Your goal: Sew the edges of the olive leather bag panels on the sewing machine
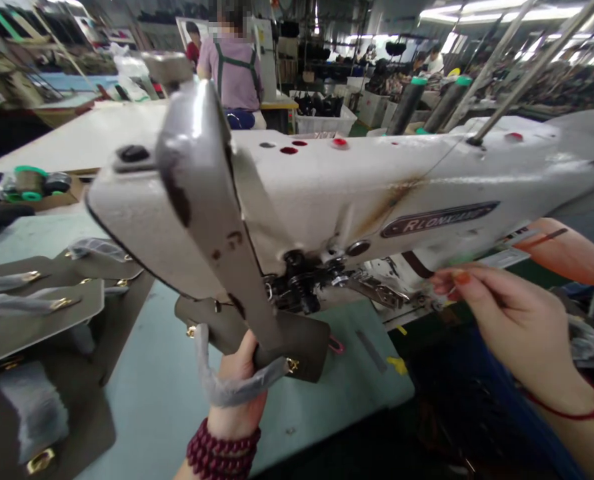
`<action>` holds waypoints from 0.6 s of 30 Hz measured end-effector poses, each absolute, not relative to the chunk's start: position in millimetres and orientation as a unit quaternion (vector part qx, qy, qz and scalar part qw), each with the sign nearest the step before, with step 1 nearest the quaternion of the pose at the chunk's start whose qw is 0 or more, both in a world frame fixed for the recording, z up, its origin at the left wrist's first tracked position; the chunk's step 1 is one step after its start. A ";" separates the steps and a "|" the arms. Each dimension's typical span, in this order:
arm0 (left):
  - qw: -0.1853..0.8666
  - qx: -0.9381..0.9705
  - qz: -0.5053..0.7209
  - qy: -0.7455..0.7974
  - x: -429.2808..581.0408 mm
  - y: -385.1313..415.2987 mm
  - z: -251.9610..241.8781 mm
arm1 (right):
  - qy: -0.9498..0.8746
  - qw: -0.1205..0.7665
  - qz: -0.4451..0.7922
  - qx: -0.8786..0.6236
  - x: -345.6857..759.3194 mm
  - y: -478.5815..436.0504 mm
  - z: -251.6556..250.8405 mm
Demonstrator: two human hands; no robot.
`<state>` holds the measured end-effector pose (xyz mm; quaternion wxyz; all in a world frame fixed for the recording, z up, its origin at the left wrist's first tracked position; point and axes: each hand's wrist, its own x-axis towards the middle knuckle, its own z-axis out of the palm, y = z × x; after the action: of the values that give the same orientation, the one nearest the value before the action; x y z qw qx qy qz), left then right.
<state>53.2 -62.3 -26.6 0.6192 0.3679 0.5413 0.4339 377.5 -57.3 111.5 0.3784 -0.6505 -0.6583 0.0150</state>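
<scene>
A white sewing machine (287,180) fills the middle of the head view. Beneath its head lies a dark olive bag panel (304,340) with gold fittings and a handle wrapped in pale film (231,393). My left hand (237,387) reaches through under that handle and grips the panel, thumb on top; its other fingers are mostly hidden. Off to the right, by the machine's underside, my right hand (497,300) is closed in a pinch. Whatever lies between its fingertips is too small to make out. Close to those fingertips is a dark brown strip (417,265).
Similar panels with wrapped handles (41,300) lie overlapping on the pale green table (141,373) at left. A pink-handled tool (335,343) and a yellow scrap (397,365) rest near the table's right edge. Thread spools (29,183) stand farther back. A person (234,73) sits beyond the machine.
</scene>
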 end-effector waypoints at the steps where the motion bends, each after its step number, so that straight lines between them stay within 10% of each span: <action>1: 0.620 0.354 0.455 0.533 53.2 -62.5 -25.2 | -0.642 0.394 0.002 -0.658 380.1 -56.7 114.3; 18: 0.580 0.084 0.628 0.513 84.4 -51.2 10.9 | -0.769 0.255 0.349 -0.471 232.3 -9.9 34.4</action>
<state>84.4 -51.2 10.9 0.5796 0.0839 0.5126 0.6279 232.3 -9.9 34.4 0.2549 -0.4714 -0.7689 0.3487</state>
